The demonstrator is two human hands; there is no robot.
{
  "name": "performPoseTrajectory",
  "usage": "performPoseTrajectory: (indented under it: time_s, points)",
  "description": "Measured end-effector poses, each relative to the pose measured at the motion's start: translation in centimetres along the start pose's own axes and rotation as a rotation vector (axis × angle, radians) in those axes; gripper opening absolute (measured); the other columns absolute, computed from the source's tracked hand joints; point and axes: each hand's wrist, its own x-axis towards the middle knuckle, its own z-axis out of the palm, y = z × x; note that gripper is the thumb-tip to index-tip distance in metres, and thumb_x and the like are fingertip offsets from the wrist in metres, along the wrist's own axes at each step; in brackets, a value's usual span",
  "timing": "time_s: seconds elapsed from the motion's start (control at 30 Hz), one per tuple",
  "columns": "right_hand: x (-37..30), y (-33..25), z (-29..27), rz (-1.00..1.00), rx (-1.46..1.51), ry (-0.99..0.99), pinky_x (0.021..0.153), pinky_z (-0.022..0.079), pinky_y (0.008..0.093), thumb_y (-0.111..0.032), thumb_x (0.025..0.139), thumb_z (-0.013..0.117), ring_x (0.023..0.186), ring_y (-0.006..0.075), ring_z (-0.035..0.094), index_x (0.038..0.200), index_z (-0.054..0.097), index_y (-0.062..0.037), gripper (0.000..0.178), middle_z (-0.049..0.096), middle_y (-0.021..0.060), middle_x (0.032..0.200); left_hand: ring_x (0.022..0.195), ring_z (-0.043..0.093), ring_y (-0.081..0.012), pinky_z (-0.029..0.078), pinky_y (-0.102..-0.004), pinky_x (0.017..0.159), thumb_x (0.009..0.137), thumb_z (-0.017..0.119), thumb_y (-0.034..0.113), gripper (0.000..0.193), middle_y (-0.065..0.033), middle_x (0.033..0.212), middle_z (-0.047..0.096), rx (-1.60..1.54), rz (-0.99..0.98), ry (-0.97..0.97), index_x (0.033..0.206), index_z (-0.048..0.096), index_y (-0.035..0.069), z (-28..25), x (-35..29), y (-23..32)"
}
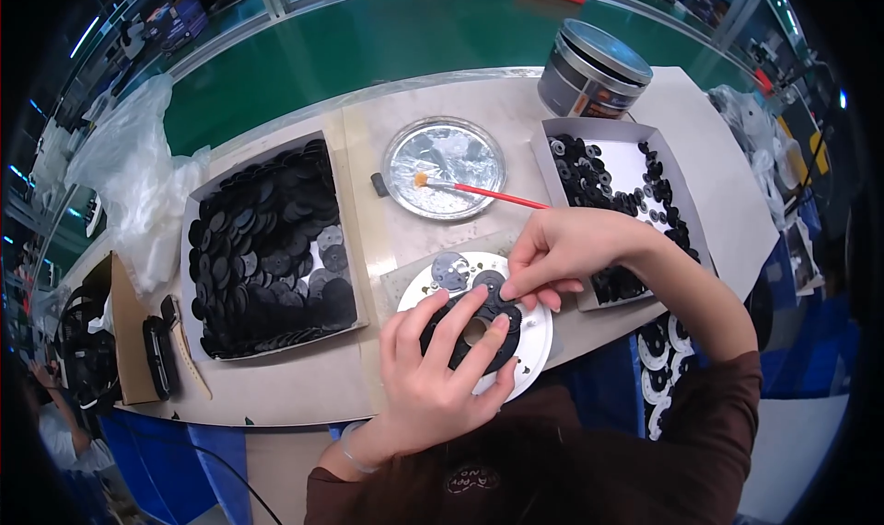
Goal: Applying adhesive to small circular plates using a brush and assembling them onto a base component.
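Observation:
In front of me lies a round white plate [536,341] carrying black gears. A large black gear ring [433,333] surrounds its central hole, and a grey translucent gear [450,271] sits at its far left. My left hand [437,368] rests over the ring with its fingers spread, the fingertips touching the gears. From the right, my right hand [562,256] reaches in with thumb and forefinger pinched at a small black gear [507,291] near the plate's far right side. The fingers partly hide that small gear.
Left stands a box [361,295] full of black discs; right, a box [545,143] of small gears, partly behind my right forearm. A red-handled brush [497,195] lies across a round silver lid [405,206]. Behind are a tin [594,69] and a green belt [368,41].

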Motion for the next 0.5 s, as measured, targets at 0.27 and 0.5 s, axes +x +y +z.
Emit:
performPoseTrajectory:
  time_s: [0.27,0.5]
  points:
    - [-0.4,-0.6,0.6,0.134,0.095,0.09,0.041,0.036,0.0185,-0.022,0.082,0.063,0.04,0.0065,0.048,0.067,0.065,-0.0004,0.026,0.059,0.0035,0.054,0.102,0.044,-0.0295,0.038,-0.0361,0.083,0.058,0.071,0.02,0.031,-0.0045,0.111,0.056,-0.018,0.005,0.031,0.088,0.065,0.014,0.4,0.1,0.0]
    - [-6.5,3.1,0.5,-0.366,-0.777,1.018,0.055,0.043,0.0233,-0.021,0.067,0.074,0.059,0.0124,0.055,0.087,0.056,-0.0031,0.032,0.057,0.002,0.061,0.099,0.048,-0.0241,0.037,-0.0368,0.085,0.065,0.068,0.018,0.031,-0.0025,0.118,0.056,-0.014,0.133,-0.191,0.093,0.062,0.007,-0.8,0.7,-0.6]
